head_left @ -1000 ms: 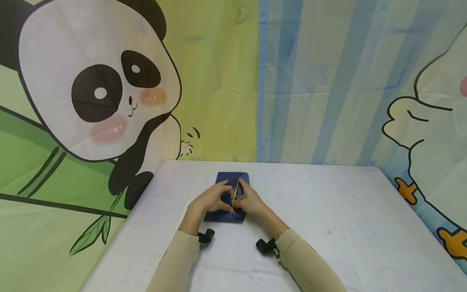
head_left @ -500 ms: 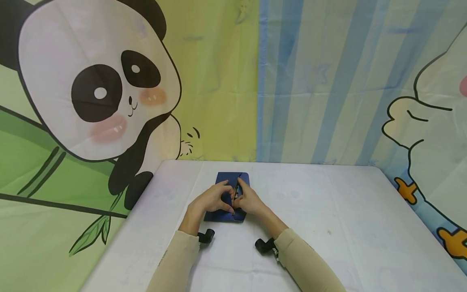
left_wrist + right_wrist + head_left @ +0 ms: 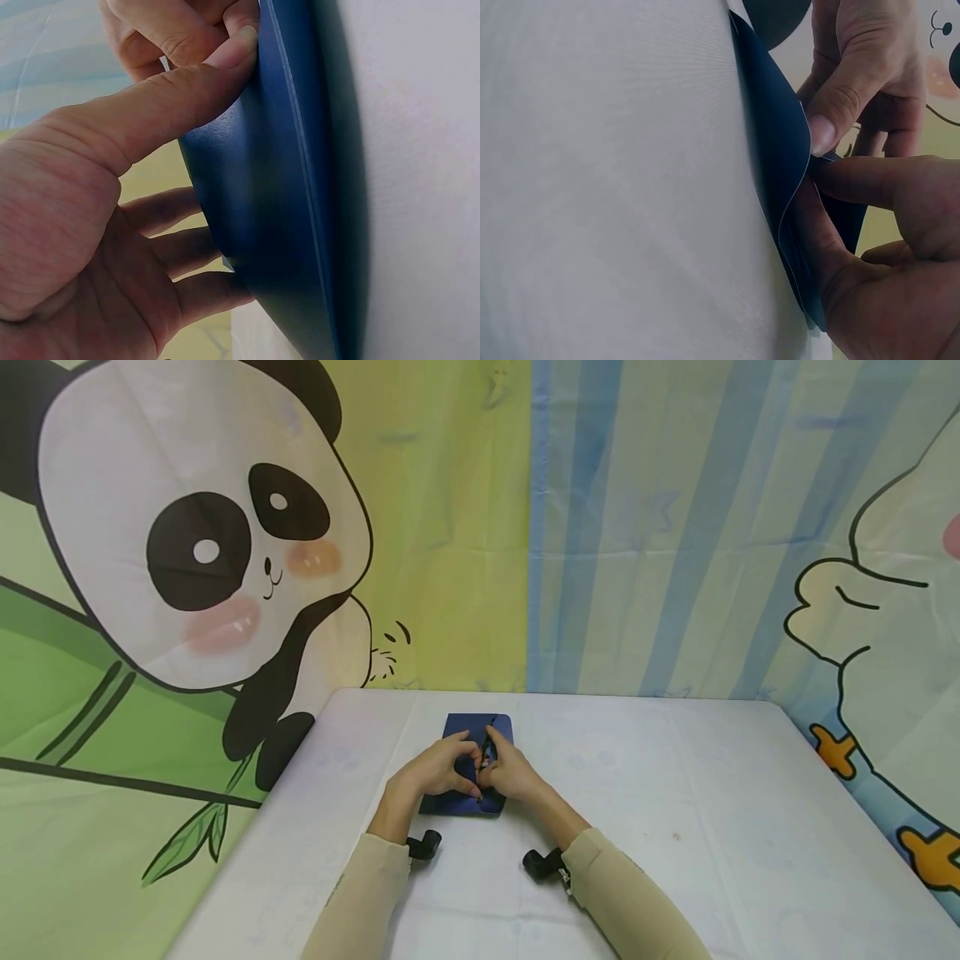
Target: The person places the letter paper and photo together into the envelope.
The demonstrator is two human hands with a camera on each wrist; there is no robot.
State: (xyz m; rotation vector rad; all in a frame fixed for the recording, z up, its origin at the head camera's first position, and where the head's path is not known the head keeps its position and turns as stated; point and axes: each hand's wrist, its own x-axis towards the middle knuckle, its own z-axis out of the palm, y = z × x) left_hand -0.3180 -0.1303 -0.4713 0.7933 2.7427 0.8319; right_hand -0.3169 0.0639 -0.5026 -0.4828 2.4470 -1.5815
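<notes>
A dark blue folder-like piece (image 3: 461, 725), flat and roughly rectangular, lies on the white table below both hands. A lifted flap runs along its middle, and a bit of coloured print (image 3: 488, 752) shows in the gap. My left hand (image 3: 438, 768) arches over the left side, its thumb and fingertips gripping at the flap's edge. The right hand (image 3: 517, 774) pinches the flap from the right. In the right wrist view, the thumb of my right hand (image 3: 885, 277) is tucked beneath the bulging blue flap (image 3: 776, 135). Whatever lies deeper inside the folder is hidden.
The white table (image 3: 675, 793) extends far to the right of the hands. Behind it hangs a printed cloth (image 3: 450, 527) with a panda and blue stripes. Black wrist cameras (image 3: 424, 845) sit at both sleeves.
The gap between the hands has changed from a pale slit to a narrower one with coloured print showing. The right fingertips have shifted slightly left; the left hand stays put.
</notes>
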